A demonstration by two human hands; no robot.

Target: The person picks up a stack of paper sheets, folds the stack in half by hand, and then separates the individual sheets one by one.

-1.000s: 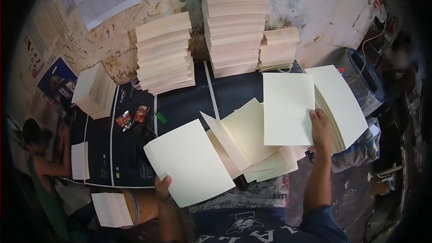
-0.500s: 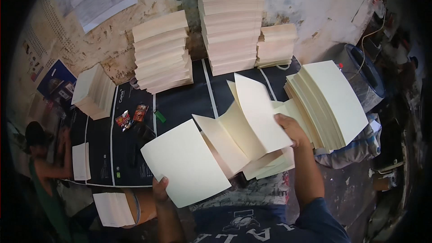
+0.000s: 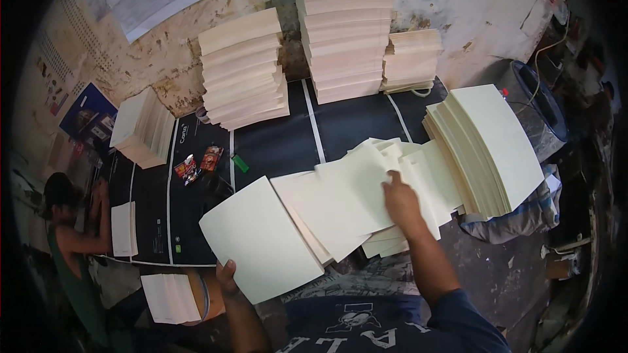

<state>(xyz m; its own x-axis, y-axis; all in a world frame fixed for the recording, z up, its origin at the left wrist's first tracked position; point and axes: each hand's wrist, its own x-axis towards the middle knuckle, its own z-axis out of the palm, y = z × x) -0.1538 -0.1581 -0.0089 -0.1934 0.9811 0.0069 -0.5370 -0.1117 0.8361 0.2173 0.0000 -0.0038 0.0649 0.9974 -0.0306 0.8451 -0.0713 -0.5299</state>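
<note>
My left hand grips the near left corner of a block of cream paper sheets, its thumb on top and its other fingers hidden underneath. Over the fanned loose sheets to its right is my right hand, palm down with the index finger stretched out. Its other fingers are partly hidden, and nothing shows held in it. These fanned sheets overlap from the held block toward a thick, leaning paper stack on the right.
Tall paper stacks stand against the wall on the black table. Small red packets and a green lighter lie at the middle left. Another person works at the far left. A blue-rimmed barrel stands at the right.
The sheets my right hand was holding upright now lie flat across the fan. That hand has let go and moved left over them. My left hand keeps its grip.
</note>
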